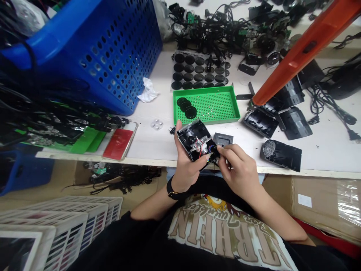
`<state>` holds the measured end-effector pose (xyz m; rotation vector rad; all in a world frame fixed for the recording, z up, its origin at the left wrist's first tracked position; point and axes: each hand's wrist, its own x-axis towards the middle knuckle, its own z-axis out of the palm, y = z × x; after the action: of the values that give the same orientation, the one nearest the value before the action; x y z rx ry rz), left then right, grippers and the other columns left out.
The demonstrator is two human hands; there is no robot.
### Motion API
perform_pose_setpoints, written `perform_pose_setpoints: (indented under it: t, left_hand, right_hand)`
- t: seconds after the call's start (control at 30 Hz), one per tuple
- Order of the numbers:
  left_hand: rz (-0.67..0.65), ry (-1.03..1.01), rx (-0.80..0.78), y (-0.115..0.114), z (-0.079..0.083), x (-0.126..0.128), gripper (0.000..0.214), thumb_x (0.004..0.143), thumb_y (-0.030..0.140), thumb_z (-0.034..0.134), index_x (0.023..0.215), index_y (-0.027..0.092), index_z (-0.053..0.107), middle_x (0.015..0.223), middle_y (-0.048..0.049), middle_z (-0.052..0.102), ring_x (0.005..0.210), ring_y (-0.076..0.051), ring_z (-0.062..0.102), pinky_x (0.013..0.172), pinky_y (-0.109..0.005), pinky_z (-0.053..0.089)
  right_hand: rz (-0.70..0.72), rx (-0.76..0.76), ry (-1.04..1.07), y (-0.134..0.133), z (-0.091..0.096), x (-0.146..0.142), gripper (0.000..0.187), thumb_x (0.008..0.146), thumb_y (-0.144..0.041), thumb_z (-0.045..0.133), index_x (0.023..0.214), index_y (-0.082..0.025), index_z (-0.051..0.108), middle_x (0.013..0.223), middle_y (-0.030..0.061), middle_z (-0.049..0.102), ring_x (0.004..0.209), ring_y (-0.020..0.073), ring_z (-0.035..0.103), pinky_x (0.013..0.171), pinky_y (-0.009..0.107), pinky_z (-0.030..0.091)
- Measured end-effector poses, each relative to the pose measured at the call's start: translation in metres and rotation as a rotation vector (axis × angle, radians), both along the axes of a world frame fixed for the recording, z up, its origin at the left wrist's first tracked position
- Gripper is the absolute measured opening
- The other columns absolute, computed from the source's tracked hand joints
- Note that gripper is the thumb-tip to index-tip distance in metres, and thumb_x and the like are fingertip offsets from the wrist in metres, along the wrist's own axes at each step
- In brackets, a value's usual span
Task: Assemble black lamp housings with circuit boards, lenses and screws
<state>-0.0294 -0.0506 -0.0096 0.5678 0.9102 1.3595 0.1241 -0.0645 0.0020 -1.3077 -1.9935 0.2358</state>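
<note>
My left hand [187, 167] is closed around an opened black plastic housing [193, 137], tilted over the table's front edge. Inside it show a clear part, a red wire and blue wires. The fingers of my right hand [239, 165] pinch at the housing's lower right corner, by the wires; what exactly lies between the fingertips is hidden. Just behind that hand a dark grey square part [223, 139] rests on the table. Beyond the housing stands a green perforated tray [235, 109] with black discs [187, 108] and small metal pieces in it.
A blue perforated basket [113, 49] stands at the left. An orange-red post [299, 56] slants across the right, near several black housing shells [295, 122]. Behind the tray lie a sheet of black ovals [199, 69] and tangled cables. A red phone-like object [118, 144] lies at the front left.
</note>
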Motion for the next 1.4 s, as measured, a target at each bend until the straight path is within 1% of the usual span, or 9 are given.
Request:
perform_pose_setpoints:
  t: [0.1, 0.27, 0.53, 0.63, 0.77, 0.93, 1.07, 1.23, 1.4]
  left_hand:
    - [0.020, 0.041, 0.026, -0.001, -0.003, 0.001, 0.129, 0.066, 0.015, 0.095, 0.165, 0.048, 0.019, 0.131, -0.0034, 0.069, 0.110, -0.023, 0.073, 0.109, -0.043, 0.053]
    - [0.042, 0.150, 0.136, -0.004, -0.007, 0.003, 0.122, 0.073, 0.021, 0.094, 0.165, 0.048, 0.019, 0.141, -0.0044, 0.061, 0.110, -0.021, 0.070, 0.107, -0.038, 0.054]
    - [0.097, 0.112, 0.095, -0.001, -0.006, 0.007, 0.124, 0.072, 0.023, 0.094, 0.164, 0.052, 0.017, 0.141, -0.0032, 0.060, 0.116, -0.022, 0.069, 0.104, -0.036, 0.054]
    - [0.113, 0.086, 0.102, -0.001, -0.007, 0.009, 0.118, 0.074, 0.022, 0.093, 0.162, 0.053, 0.021, 0.147, -0.0021, 0.057, 0.114, -0.020, 0.068, 0.104, -0.034, 0.054]
    - [0.125, 0.142, 0.118, -0.001, -0.008, 0.010, 0.120, 0.071, 0.021, 0.094, 0.162, 0.052, 0.023, 0.152, -0.0025, 0.053, 0.119, -0.021, 0.066, 0.110, -0.036, 0.051]
    - [0.144, 0.176, 0.109, -0.003, -0.008, 0.011, 0.123, 0.071, 0.025, 0.096, 0.163, 0.053, 0.020, 0.139, -0.0016, 0.059, 0.103, -0.018, 0.068, 0.101, -0.033, 0.054]
    - [0.160, 0.181, 0.087, -0.005, -0.010, 0.010, 0.125, 0.071, 0.024, 0.096, 0.164, 0.053, 0.017, 0.139, -0.0011, 0.059, 0.101, -0.016, 0.067, 0.102, -0.032, 0.052]
    - [0.158, 0.112, 0.034, 0.000, -0.004, 0.008, 0.125, 0.067, 0.019, 0.096, 0.162, 0.053, 0.022, 0.135, 0.0022, 0.061, 0.102, -0.015, 0.066, 0.098, -0.029, 0.052]
    - [0.113, 0.011, -0.064, 0.008, 0.004, 0.010, 0.120, 0.061, 0.013, 0.094, 0.158, 0.048, 0.032, 0.130, 0.0023, 0.064, 0.103, -0.016, 0.067, 0.099, -0.032, 0.052]
  right_hand:
    - [0.022, -0.074, -0.055, -0.005, 0.000, -0.001, 0.024, 0.104, -0.012, 0.049, 0.115, -0.014, 0.070, 0.098, 0.0116, 0.072, 0.081, 0.0199, 0.071, 0.069, 0.032, 0.060]
    - [0.011, -0.115, -0.064, -0.009, -0.001, -0.004, 0.030, 0.105, -0.013, 0.046, 0.122, -0.010, 0.071, 0.095, 0.0121, 0.070, 0.077, 0.0202, 0.070, 0.066, 0.033, 0.060]
    - [-0.046, -0.250, 0.310, -0.011, 0.002, -0.002, 0.018, 0.098, -0.019, 0.067, 0.113, -0.014, 0.074, 0.074, -0.0006, 0.066, 0.062, 0.0118, 0.064, 0.061, 0.026, 0.057]
    - [-0.076, -0.292, 0.376, -0.013, -0.001, -0.002, 0.016, 0.098, -0.020, 0.063, 0.108, -0.015, 0.075, 0.078, 0.0021, 0.070, 0.066, 0.0126, 0.068, 0.063, 0.027, 0.058]
    - [-0.094, -0.463, 0.535, -0.009, -0.004, -0.002, 0.018, 0.099, -0.029, 0.063, 0.103, -0.017, 0.076, 0.082, 0.0041, 0.074, 0.066, 0.0137, 0.070, 0.060, 0.027, 0.058]
    - [-0.097, -0.594, 0.800, -0.003, -0.009, -0.008, 0.021, 0.095, -0.036, 0.068, 0.099, -0.016, 0.075, 0.080, 0.0029, 0.074, 0.056, 0.0115, 0.067, 0.054, 0.026, 0.058]
    - [-0.045, -0.595, 0.848, 0.000, -0.012, -0.013, 0.021, 0.095, -0.037, 0.070, 0.099, -0.017, 0.075, 0.080, 0.0020, 0.074, 0.058, 0.0115, 0.067, 0.056, 0.026, 0.059]
    - [0.030, -0.559, 0.751, 0.006, -0.015, -0.005, 0.022, 0.099, -0.038, 0.066, 0.102, -0.018, 0.076, 0.083, 0.0016, 0.069, 0.060, 0.0117, 0.067, 0.057, 0.026, 0.058]
    - [0.054, -0.341, 0.490, 0.010, -0.018, 0.011, 0.016, 0.103, -0.026, 0.061, 0.105, -0.021, 0.076, 0.090, 0.0030, 0.073, 0.069, 0.0135, 0.068, 0.064, 0.029, 0.057]
